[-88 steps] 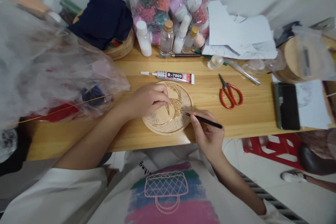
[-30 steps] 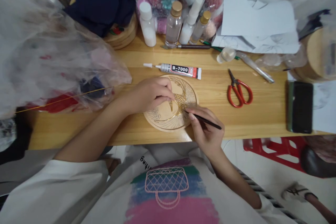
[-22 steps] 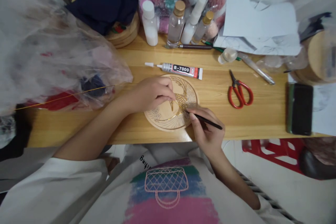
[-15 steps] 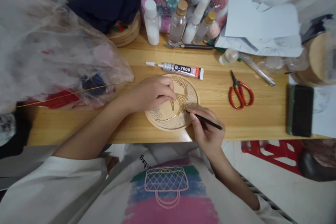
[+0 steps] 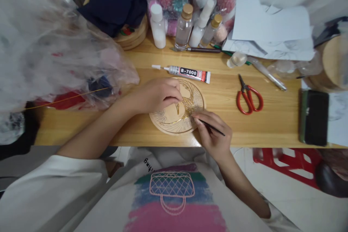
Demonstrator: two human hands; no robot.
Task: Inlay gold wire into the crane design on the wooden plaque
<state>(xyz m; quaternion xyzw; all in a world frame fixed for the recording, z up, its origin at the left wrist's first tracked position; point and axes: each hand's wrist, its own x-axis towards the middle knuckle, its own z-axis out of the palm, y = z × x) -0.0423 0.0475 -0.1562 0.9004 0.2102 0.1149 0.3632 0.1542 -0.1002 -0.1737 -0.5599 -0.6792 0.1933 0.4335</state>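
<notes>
A round wooden disc (image 5: 172,119) with a gold line design lies near the front edge of the wooden table (image 5: 136,130). My left hand (image 5: 156,94) rests on the disc's left part, its fingers pinched together over a thin gold wire at the centre of the design. My right hand (image 5: 213,134) is closed round a thin black tool (image 5: 213,129), held like a pen, with the tip touching the design on the disc's right side. A gold wire (image 5: 67,98) runs off to the left from under my left hand.
A B-7000 glue tube (image 5: 187,73) lies just behind the disc. Red scissors (image 5: 248,96) are to the right, a black phone (image 5: 314,116) further right. Small bottles (image 5: 185,25), bagged beads, papers (image 5: 269,25) and a big plastic bag (image 5: 54,58) crowd the back and left.
The camera has drifted slightly. My right hand has tilted the black tool a little lower, with its tip kept on the design. My left hand stays pinched in place.
</notes>
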